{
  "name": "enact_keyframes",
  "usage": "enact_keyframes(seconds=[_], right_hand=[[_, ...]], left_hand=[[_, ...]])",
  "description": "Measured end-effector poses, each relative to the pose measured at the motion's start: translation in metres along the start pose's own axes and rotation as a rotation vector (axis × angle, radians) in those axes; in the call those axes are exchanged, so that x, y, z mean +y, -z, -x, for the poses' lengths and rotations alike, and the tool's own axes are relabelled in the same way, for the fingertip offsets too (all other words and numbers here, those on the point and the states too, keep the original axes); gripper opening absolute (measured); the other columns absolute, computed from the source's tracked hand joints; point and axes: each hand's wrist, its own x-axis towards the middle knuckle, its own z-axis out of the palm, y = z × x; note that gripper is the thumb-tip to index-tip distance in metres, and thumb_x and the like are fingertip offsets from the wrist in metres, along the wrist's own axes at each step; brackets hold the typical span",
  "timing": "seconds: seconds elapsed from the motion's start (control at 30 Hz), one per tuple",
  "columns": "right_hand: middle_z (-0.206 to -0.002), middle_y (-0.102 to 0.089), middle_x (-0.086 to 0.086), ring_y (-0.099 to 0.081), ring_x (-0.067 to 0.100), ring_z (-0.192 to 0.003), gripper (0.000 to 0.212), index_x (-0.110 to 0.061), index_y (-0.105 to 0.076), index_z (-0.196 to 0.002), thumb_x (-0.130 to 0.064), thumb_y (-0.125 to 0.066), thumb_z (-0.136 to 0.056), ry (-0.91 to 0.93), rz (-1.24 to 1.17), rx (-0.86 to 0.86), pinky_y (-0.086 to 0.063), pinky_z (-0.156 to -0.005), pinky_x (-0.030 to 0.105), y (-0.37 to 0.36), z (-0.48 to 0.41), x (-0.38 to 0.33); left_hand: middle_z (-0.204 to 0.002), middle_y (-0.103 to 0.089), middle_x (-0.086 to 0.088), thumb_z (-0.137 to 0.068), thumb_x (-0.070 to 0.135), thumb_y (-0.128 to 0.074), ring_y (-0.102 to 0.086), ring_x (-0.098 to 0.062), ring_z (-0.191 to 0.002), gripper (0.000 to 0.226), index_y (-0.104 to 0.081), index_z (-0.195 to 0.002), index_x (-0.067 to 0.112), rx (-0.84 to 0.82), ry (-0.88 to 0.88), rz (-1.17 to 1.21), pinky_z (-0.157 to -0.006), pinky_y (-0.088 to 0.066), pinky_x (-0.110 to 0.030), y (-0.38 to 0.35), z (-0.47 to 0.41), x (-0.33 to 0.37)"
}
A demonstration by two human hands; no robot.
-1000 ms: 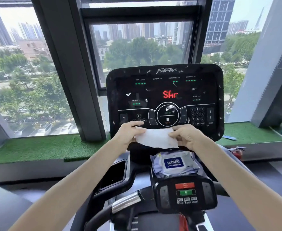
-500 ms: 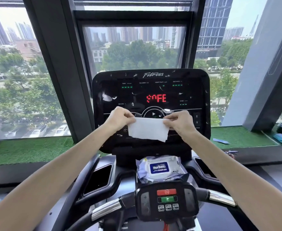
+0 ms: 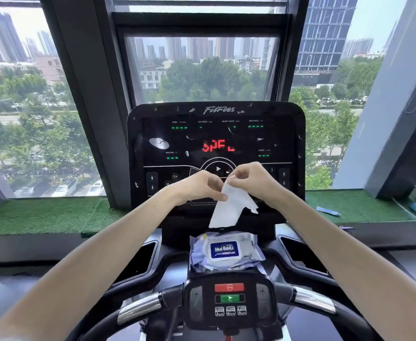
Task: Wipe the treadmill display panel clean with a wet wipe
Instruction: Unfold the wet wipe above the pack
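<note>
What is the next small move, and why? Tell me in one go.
Probably gather the wet wipe into one hand and press it flat on the display panel, perhaps at the white smudge upper left. The left hand and right hand both pinch its top edge, so it hangs limp, and specks dot the panel.

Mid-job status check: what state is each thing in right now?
White wet wipe: hanging, part-folded.
Black treadmill display panel: lit, white flecks on it.
Blue-labelled wipe pack: lying flat, flap looks shut.
Left grip: pinches wipe.
Right grip: pinches wipe.
</note>
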Motion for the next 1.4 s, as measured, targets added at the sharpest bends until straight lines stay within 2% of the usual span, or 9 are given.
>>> enact_keyframes(seconds=[0.2,0.4,0.53,0.63,0.77,1.0,1.1,1.27,1.4], right_hand=[[-0.077,-0.067,0.002,-0.061,0.016,-0.072,0.026,-0.013,-0.070,-0.081,-0.028,-0.053,-0.093,-0.259,-0.673,-0.068,-0.049,-0.061,0.025,0.021,0.014,0.025],[-0.115,-0.064,0.021,-0.064,0.030,-0.101,0.087,0.001,-0.058,-0.119,-0.071,-0.023,-0.086,-0.504,-1.247,-0.241,-0.052,-0.084,0.040,-0.008,0.020,0.063],[-0.102,-0.066,0.015,-0.068,0.021,-0.083,0.027,-0.003,-0.060,-0.111,-0.023,-0.052,-0.094,-0.332,-0.953,-0.136,-0.057,-0.072,0.034,-0.013,0.014,0.052],[-0.100,-0.068,0.012,-0.067,0.022,-0.086,0.027,-0.001,-0.058,-0.113,0.002,-0.057,-0.086,-0.201,-0.866,-0.104,-0.057,-0.076,0.038,-0.008,0.009,0.048],[-0.091,-0.069,0.012,-0.064,0.023,-0.080,0.019,-0.001,-0.067,-0.097,0.005,-0.053,-0.085,-0.178,-0.742,-0.064,-0.056,-0.067,0.034,-0.002,0.006,0.047],[-0.095,-0.069,0.014,-0.065,0.024,-0.082,0.035,-0.004,-0.068,-0.100,0.001,-0.036,-0.088,-0.237,-0.819,-0.122,-0.055,-0.072,0.038,-0.003,0.004,0.044],[-0.098,-0.069,0.018,-0.066,0.030,-0.087,0.041,-0.006,-0.064,-0.112,-0.021,-0.030,-0.094,-0.343,-0.874,-0.166,-0.054,-0.077,0.043,-0.004,-0.001,0.043],[-0.083,-0.070,0.009,-0.067,0.018,-0.077,0.025,-0.002,-0.071,-0.093,-0.023,-0.070,-0.081,-0.258,-0.446,-0.111,-0.058,-0.070,0.034,-0.009,-0.001,0.039],[-0.083,-0.069,0.014,-0.068,0.021,-0.077,0.011,-0.002,-0.069,-0.076,-0.012,-0.071,-0.077,-0.307,-0.311,0.046,-0.059,-0.060,0.036,-0.019,-0.011,0.043]], left_hand=[[-0.085,-0.063,-0.003,-0.090,0.009,-0.057,-0.061,-0.015,-0.075,0.007,-0.062,-0.087,0.012,-0.139,0.026,0.470,-0.068,-0.051,-0.026,-0.012,-0.005,0.008],[-0.091,-0.067,-0.006,-0.095,0.001,-0.043,-0.064,-0.017,-0.079,0.022,-0.063,-0.103,0.006,0.125,0.177,0.860,-0.069,-0.054,-0.029,-0.016,-0.014,0.002],[-0.096,-0.067,-0.008,-0.091,-0.003,-0.047,-0.064,-0.018,-0.081,0.027,-0.063,-0.109,0.008,0.198,0.177,0.757,-0.065,-0.054,-0.030,-0.014,-0.010,-0.006],[-0.096,-0.070,-0.008,-0.083,-0.011,-0.054,-0.067,-0.022,-0.089,0.032,-0.065,-0.108,0.005,0.204,0.044,0.816,-0.075,-0.058,-0.033,-0.012,-0.007,-0.009],[-0.091,-0.072,-0.010,-0.084,-0.014,-0.052,-0.069,-0.024,-0.089,0.027,-0.070,-0.075,0.004,0.185,0.009,0.703,-0.076,-0.058,-0.032,-0.010,0.002,-0.013],[-0.103,-0.070,-0.014,-0.089,0.000,-0.037,-0.068,-0.024,-0.089,0.032,-0.068,-0.092,0.001,0.195,0.123,0.642,-0.071,-0.056,-0.037,-0.006,0.008,-0.007],[-0.095,-0.070,-0.008,-0.087,0.009,-0.057,-0.067,-0.022,-0.089,0.013,-0.064,-0.097,0.007,0.212,0.150,0.607,-0.073,-0.056,-0.039,-0.007,0.008,-0.006],[-0.088,-0.068,-0.003,-0.076,-0.003,-0.070,-0.064,-0.015,-0.079,0.037,-0.057,-0.104,0.017,0.307,0.074,0.267,-0.063,-0.052,-0.025,-0.015,0.001,-0.007],[-0.087,-0.061,0.001,-0.074,-0.005,-0.065,-0.054,-0.007,-0.074,0.031,-0.061,-0.097,0.014,0.507,-0.035,0.017,-0.062,-0.044,-0.013,-0.032,-0.009,0.000]])
